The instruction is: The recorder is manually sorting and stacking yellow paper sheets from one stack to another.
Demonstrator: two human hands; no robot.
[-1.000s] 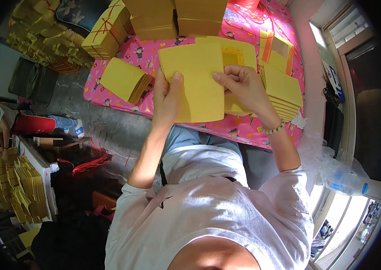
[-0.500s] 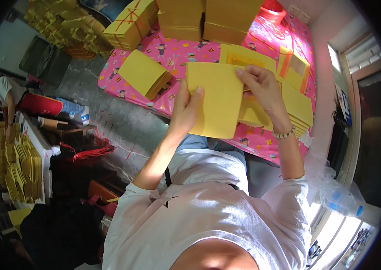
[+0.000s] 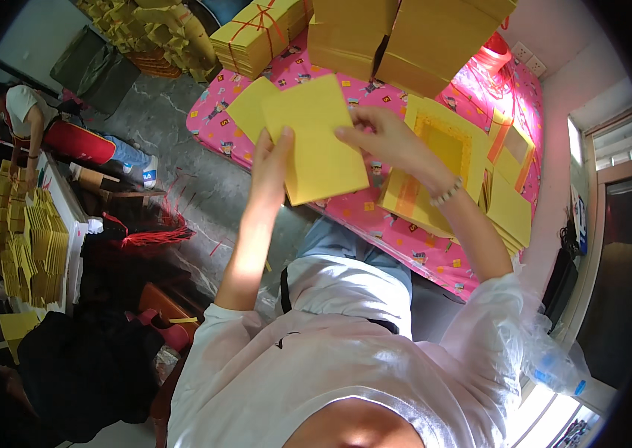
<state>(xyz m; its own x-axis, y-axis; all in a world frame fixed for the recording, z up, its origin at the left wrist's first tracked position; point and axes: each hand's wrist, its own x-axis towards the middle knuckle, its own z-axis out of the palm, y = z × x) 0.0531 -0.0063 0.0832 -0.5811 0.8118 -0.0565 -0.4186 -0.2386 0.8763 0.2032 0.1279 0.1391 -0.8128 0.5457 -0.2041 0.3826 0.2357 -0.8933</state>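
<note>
A yellow paper sheet point(image 3: 316, 138) is held up flat above the pink patterned table point(image 3: 405, 231). My left hand point(image 3: 271, 160) grips its left edge, thumb on top. My right hand point(image 3: 379, 134), with a bead bracelet on the wrist, pinches its right edge. Just behind the sheet to the left lies a small stack of yellow paper point(image 3: 250, 108). Under my right forearm lies a yellow sheet with an orange printed frame point(image 3: 443, 160). A fanned pile of yellow sheets point(image 3: 510, 209) sits at the table's right end.
Tied bundles of yellow paper point(image 3: 256, 33) and tall brown-yellow stacks point(image 3: 405, 37) stand at the table's far side. A red bag point(image 3: 491, 52) is at the back right. On the left, a person point(image 3: 28, 119) sits by a white table with yellow stacks point(image 3: 32, 246). Red strings point(image 3: 155, 235) lie on the floor.
The view swung and both hands with the yellow sheet have moved left, toward the small stack. The framed sheet under my right hand is now uncovered.
</note>
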